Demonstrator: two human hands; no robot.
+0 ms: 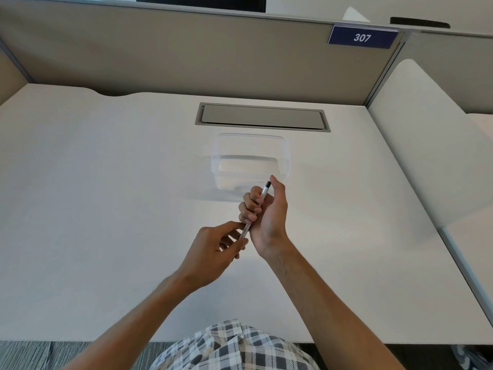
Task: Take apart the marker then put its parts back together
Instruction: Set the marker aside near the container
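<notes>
Head camera looks down on a white desk (106,182), and both bare hands meet a little right of centre, above the desktop. A slim white marker (262,196) runs between them, tilted so its dark tip points toward one o'clock and its lower end toward seven o'clock. The right hand (266,212) is closed around the upper half of the barrel, fingers curled over it from the left and the thumb standing up beside the dark tip. The left hand (213,252) sits at seven o'clock from the right one and pinches the printed lower part of the barrel between thumb and forefinger, with its other fingers loosely bent beneath. The very end of the marker is hidden behind those fingers, so whether a cap sits there cannot be told.

Just past the hands, at twelve o'clock, stands a clear plastic container (250,145), its near edge partly covered by the right hand's fingers. Farther along at twelve o'clock a grey cable hatch (262,117) lies flush in the desk. A beige partition (160,49) rises behind it, carrying a blue plate reading 307 (362,37) at two o'clock. A checked garment (234,348) shows at six o'clock, below the desk edge.
</notes>
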